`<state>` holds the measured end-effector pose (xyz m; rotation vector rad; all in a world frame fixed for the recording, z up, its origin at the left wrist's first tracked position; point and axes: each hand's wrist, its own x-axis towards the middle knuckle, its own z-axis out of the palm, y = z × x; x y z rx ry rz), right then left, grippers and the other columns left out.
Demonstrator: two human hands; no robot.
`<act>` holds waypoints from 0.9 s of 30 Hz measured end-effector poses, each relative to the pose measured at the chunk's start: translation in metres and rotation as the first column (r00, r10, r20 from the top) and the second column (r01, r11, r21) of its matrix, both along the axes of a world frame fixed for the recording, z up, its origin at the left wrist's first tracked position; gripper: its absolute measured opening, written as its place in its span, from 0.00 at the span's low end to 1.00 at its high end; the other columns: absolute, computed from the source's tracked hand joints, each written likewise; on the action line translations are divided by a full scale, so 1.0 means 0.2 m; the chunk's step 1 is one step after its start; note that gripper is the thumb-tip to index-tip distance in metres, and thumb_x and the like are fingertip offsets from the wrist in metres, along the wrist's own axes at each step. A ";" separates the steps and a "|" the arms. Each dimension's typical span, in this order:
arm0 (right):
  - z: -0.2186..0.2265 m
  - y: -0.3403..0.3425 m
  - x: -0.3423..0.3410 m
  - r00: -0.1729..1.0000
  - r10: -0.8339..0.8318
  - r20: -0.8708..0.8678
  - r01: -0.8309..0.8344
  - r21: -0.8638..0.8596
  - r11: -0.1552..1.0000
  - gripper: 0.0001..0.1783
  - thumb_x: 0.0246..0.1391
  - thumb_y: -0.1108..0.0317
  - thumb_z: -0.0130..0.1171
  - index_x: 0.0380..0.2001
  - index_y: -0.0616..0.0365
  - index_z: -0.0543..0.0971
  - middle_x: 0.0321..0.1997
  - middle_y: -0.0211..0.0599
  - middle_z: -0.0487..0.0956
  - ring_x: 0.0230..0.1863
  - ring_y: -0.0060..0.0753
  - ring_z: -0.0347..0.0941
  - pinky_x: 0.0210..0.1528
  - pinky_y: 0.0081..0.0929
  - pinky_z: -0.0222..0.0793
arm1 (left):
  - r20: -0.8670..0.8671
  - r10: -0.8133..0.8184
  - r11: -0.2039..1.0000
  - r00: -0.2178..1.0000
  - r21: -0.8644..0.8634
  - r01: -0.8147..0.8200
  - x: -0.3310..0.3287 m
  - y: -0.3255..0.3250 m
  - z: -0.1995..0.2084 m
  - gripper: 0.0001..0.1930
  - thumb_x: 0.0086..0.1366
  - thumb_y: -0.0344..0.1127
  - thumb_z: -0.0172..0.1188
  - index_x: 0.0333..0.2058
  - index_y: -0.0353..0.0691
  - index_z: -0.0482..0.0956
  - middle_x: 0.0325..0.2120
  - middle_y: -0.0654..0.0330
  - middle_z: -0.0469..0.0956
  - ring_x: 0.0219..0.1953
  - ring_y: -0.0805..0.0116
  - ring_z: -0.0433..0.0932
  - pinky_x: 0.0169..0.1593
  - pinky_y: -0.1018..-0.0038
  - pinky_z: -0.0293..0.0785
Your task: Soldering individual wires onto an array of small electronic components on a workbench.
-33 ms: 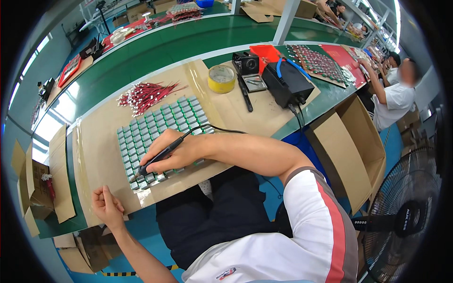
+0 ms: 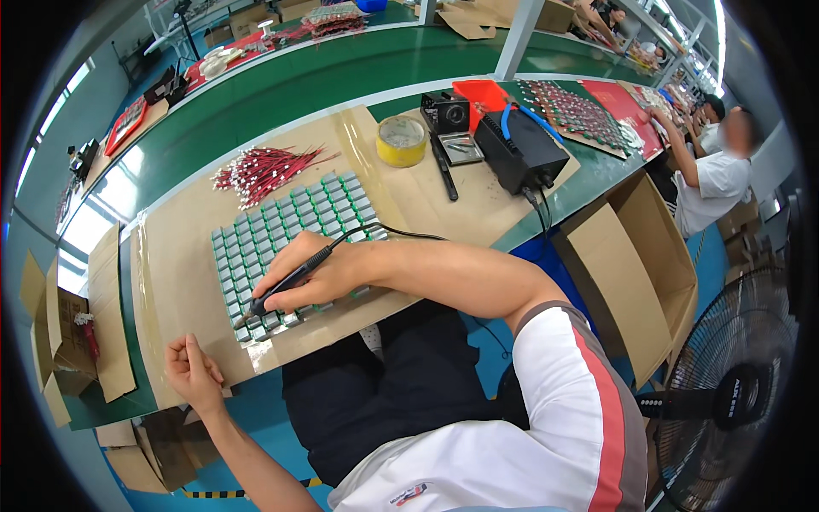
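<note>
My right hand (image 2: 314,271) is closed round a black soldering iron (image 2: 294,280), held like a pen. Its tip points down at the lower left corner of a block of small grey, green-edged parts (image 2: 294,205) set in tight rows. The iron's cord (image 2: 409,233) runs right, over my wrist. My left hand (image 2: 194,372) rests at the near left edge of the brown work sheet (image 2: 175,290), apart from the parts. Its fingers are curled in with the thumb up; whatever may be inside them is hidden. Beyond the block lies a bundle of red wires with white ends (image 2: 269,173).
A yellow tape roll (image 2: 401,142), an iron stand (image 2: 445,113), a black pen-shaped tool (image 2: 445,175) and a black power unit (image 2: 522,152) stand at back right. Open cartons flank the bench (image 2: 636,264). A fan (image 2: 725,397) is at right. A co-worker (image 2: 712,175) sits farther along.
</note>
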<state>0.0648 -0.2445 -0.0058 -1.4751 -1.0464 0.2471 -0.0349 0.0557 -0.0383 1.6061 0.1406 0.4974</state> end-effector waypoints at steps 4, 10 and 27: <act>0.01 -0.01 0.00 1.000 -0.012 0.012 0.013 -0.018 1.000 0.14 0.55 0.69 0.69 0.44 0.62 0.86 0.33 0.40 0.86 0.31 0.25 0.84 0.34 0.22 0.78 | -0.034 0.011 0.998 0.999 0.069 -0.008 0.01 0.02 -0.02 0.08 0.72 0.30 0.59 0.33 0.36 0.72 0.15 0.68 0.67 0.09 0.83 0.59 0.13 0.83 0.51; 0.00 0.05 0.00 1.000 0.016 -0.003 -0.016 -0.021 1.000 0.14 0.56 0.68 0.69 0.44 0.61 0.86 0.33 0.41 0.86 0.32 0.27 0.84 0.35 0.24 0.78 | -0.043 -0.015 0.996 0.999 0.082 0.019 -0.06 0.10 -0.04 0.06 0.71 0.28 0.60 0.34 0.36 0.73 0.18 0.67 0.70 0.11 0.84 0.61 0.13 0.83 0.52; 0.02 0.03 0.00 0.997 0.000 -0.079 -0.001 -0.021 1.000 0.14 0.60 0.75 0.63 0.48 0.66 0.83 0.36 0.42 0.86 0.33 0.26 0.84 0.35 0.20 0.78 | -0.150 -0.113 0.985 0.982 0.114 0.131 -0.03 0.02 0.05 0.03 0.62 0.24 0.64 0.30 0.32 0.79 0.19 0.67 0.75 0.17 0.83 0.71 0.20 0.84 0.64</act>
